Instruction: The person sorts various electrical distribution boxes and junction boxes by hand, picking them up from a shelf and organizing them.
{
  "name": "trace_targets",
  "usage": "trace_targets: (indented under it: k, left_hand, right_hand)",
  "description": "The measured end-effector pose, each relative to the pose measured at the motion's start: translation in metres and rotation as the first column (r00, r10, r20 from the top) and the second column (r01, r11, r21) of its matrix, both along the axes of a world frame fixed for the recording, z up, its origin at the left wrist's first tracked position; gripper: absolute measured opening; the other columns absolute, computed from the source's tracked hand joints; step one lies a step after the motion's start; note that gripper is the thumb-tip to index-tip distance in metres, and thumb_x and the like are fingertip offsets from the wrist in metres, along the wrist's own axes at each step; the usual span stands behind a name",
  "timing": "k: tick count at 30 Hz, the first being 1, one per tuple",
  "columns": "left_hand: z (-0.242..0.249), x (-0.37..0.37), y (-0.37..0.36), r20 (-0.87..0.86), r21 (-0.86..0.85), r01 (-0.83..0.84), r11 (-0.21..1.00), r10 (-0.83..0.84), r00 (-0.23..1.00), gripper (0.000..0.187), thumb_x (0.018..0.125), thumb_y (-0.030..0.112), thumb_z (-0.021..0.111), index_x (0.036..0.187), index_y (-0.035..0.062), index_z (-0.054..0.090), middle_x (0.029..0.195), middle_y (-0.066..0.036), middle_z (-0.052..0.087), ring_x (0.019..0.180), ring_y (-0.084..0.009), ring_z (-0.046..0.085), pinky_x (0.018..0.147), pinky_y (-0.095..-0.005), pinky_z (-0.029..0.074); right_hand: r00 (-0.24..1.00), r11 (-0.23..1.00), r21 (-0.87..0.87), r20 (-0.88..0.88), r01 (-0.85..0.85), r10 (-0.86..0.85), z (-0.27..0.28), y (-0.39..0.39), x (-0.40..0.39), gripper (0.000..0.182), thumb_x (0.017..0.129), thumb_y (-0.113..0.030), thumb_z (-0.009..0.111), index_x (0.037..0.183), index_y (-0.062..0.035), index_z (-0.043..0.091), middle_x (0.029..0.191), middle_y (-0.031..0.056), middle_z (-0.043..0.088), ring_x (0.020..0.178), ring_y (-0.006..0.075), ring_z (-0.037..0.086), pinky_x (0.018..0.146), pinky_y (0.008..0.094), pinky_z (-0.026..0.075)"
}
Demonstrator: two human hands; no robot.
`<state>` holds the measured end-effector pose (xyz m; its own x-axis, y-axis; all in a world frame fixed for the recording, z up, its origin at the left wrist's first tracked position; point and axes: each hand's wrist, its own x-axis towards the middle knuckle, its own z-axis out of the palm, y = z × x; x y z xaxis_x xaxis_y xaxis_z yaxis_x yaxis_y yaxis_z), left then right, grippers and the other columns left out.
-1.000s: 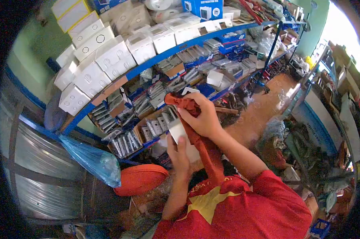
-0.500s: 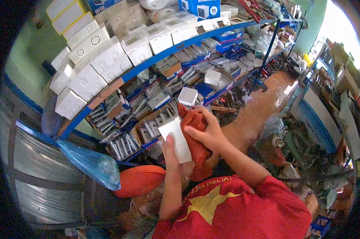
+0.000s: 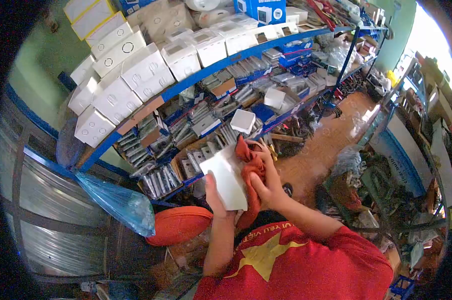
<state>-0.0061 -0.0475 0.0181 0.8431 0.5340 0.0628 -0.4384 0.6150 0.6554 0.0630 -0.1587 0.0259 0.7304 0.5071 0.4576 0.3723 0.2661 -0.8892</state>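
White plastic plate (image 3: 227, 182) stands tilted in the left hand (image 3: 216, 197), thumb on its face; just right, touching its edge, the right hand (image 3: 267, 187) grips a red cloth (image 3: 251, 170).

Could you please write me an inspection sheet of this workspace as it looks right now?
Surface: no worktable; the work is held in the air before blue shelving.
Job's things: white flat box and orange-red cloth, pressed against the box's right edge.
Clutter: white cartons, a small white box on the packed shelves, blue plastic bag, orange round object.
Hands: left hand grips the box from below; right hand holds the cloth.
Cables: none told apart.
Surroundings: narrow aisle, brown floor, more racks to the right.
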Motion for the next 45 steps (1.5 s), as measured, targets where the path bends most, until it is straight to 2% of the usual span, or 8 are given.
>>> trace_targets:
  k: [13,17,23,26,30,37,41,45]
  left_hand:
    - [0.01,0.016,-0.007,-0.188,-0.066,0.082,0.994,-0.093,0.978,0.061,0.095,0.053,0.033,0.133,0.0057,0.042,0.123,-0.012,0.054,0.11,-0.0261,0.055,0.094,-0.0387,0.045]
    - [0.009,0.012,-0.004,-0.216,0.394,0.138,0.909,-0.054,0.975,0.063,0.089,0.052,0.053,0.126,0.0014,0.049,0.106,-0.01,0.061,0.092,-0.0175,0.062,0.078,-0.0326,0.051]
    - [0.026,0.013,-0.013,-0.119,0.592,-0.102,0.8,0.212,0.97,0.068,0.087,0.045,0.059,0.131,-0.002,0.038,0.119,-0.012,0.051,0.106,-0.0187,0.05,0.093,-0.0345,0.04]
    - [0.022,0.019,-0.004,-0.157,0.665,-0.156,0.731,0.341,0.927,0.072,0.086,0.049,0.059,0.133,-0.0002,0.037,0.123,-0.011,0.05,0.108,-0.0197,0.05,0.095,-0.0335,0.039]
    - [0.014,0.022,-0.004,-0.071,0.717,-0.177,0.674,0.323,0.944,0.08,0.083,0.052,0.063,0.134,-0.0025,0.032,0.128,-0.013,0.044,0.114,-0.0205,0.046,0.096,-0.034,0.038]
    - [-0.018,0.014,0.023,-0.23,0.368,0.046,0.929,0.043,0.972,0.091,0.078,0.054,0.068,0.138,-0.0009,0.028,0.127,-0.013,0.049,0.114,-0.0233,0.051,0.096,-0.0347,0.042]
    - [-0.053,0.018,0.018,-0.123,0.13,0.069,0.989,-0.053,0.991,0.08,0.086,0.045,0.062,0.141,0.0005,0.025,0.132,-0.013,0.045,0.116,-0.024,0.05,0.097,-0.0369,0.042]
    - [-0.022,0.017,0.001,-0.168,0.253,-0.09,0.963,0.135,0.977,0.071,0.091,0.043,0.056,0.14,0.0012,0.026,0.134,-0.013,0.044,0.118,-0.0245,0.049,0.098,-0.0365,0.042]
  right_hand:
    - [0.993,0.993,-0.028,0.019,0.113,-0.113,0.009,-0.023,0.027,0.045,0.074,-0.015,0.071,0.109,-0.0052,0.045,0.11,0.011,0.05,0.107,0.0189,0.047,0.095,0.0323,0.037]
    - [0.987,0.985,-0.063,0.039,0.158,-0.156,0.043,-0.011,0.064,0.033,0.081,-0.023,0.07,0.102,-0.0027,0.054,0.089,0.005,0.062,0.08,0.0114,0.056,0.074,0.0273,0.047]
    - [0.886,0.98,0.121,-0.42,-0.158,0.195,0.023,-0.003,0.052,0.046,0.087,-0.024,0.063,0.123,-0.0033,0.045,0.112,0.0052,0.053,0.104,0.012,0.049,0.092,0.0301,0.04]
    - [0.984,0.993,0.002,-0.135,-0.118,0.118,0.008,-0.015,0.027,0.062,0.085,-0.022,0.067,0.133,-0.0057,0.031,0.124,0.007,0.044,0.114,0.0149,0.043,0.099,0.0314,0.035]
    - [0.97,0.993,0.09,-0.225,-0.07,0.089,-0.001,-0.011,0.027,0.054,0.084,-0.018,0.067,0.126,-0.0029,0.038,0.114,0.0047,0.05,0.11,0.0128,0.047,0.096,0.0292,0.037]
    - [0.968,0.998,0.068,-0.25,-0.004,0.021,0.006,-0.011,0.03,0.045,0.088,-0.021,0.063,0.127,-0.0023,0.051,0.106,0.0042,0.059,0.098,0.0133,0.054,0.089,0.0283,0.041]
    - [0.851,0.886,-0.213,0.437,0.412,-0.291,0.012,-0.009,0.036,0.048,0.08,-0.018,0.067,0.122,0.0,0.052,0.131,0.019,0.044,0.124,0.0371,0.037,0.105,0.0427,0.028]
    - [0.831,0.953,-0.128,0.531,0.274,-0.167,0.033,0.002,0.02,0.058,0.079,-0.01,0.06,0.132,0.0019,0.041,0.146,0.022,0.028,0.137,0.0422,0.023,0.112,0.0478,0.019]
